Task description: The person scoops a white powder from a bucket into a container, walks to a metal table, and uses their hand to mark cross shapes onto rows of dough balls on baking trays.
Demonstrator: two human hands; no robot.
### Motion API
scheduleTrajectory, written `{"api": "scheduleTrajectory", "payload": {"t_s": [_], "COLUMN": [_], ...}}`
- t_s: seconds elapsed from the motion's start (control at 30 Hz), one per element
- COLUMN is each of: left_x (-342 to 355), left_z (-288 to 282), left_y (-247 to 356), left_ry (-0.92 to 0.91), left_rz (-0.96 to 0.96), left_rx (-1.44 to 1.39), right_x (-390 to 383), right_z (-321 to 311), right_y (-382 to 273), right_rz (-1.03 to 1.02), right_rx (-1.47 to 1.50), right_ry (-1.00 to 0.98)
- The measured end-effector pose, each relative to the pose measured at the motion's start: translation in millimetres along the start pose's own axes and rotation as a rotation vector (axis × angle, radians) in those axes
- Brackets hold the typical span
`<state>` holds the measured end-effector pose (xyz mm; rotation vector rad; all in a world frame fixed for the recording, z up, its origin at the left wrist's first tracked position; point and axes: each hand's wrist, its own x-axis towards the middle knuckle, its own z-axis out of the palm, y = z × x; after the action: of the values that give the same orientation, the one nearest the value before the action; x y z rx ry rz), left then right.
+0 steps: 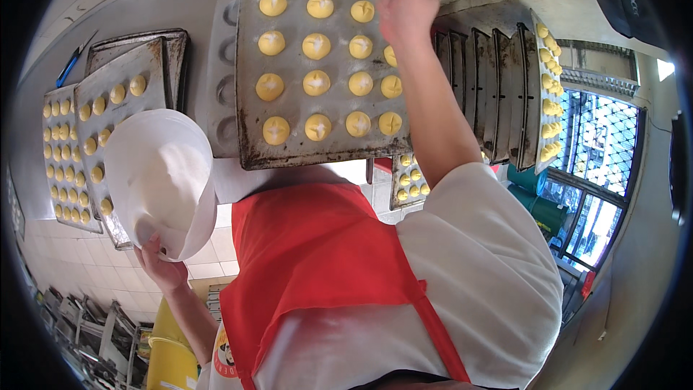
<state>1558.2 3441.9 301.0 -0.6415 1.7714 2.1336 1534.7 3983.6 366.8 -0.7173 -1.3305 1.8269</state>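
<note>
My left hand point(163, 271) grips the rim of a deep white plastic tub point(205, 213), tilted beside my body at the left. Pale white powder or grains point(164, 173) appear inside it, hard to tell from the tub's wall. My right hand point(408, 6) is over the far right part of a worn metal baking tray point(294, 105), fingers drawn together. Whatever they pinch is too small to make out. Rows of round yellow dough pieces point(316, 46) with cross-shaped cuts sit on the tray, several with white specks on top. My right forearm partly hides the right-hand row.
A moulded metal pan point(225, 87) lies under the tray's left side. More trays of dough balls point(65, 166) stand at the left, near a blue-handled tool point(70, 65). Dark trays point(498, 94) are stacked at the right. Yellow buckets point(172, 361) stand at the lower left.
</note>
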Motion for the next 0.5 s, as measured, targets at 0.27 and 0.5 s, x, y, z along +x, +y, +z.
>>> {"api": "scheduleTrajectory", "payload": {"t_s": [0.27,0.5], "left_x": [3.5,9.8], "left_z": [13.3,33.6], "left_y": [8.3,13.3], "left_ry": [0.01,0.053], "left_rz": [-0.018,-0.044], "left_rx": [0.059,0.071], "right_x": [47.3,123.4], "right_z": [-7.5,-19.5], "right_y": [15.1,66.3], "right_rz": [0.046,0.132], "right_rx": [0.058,0.144], "right_ry": [-0.041,-0.159]}}
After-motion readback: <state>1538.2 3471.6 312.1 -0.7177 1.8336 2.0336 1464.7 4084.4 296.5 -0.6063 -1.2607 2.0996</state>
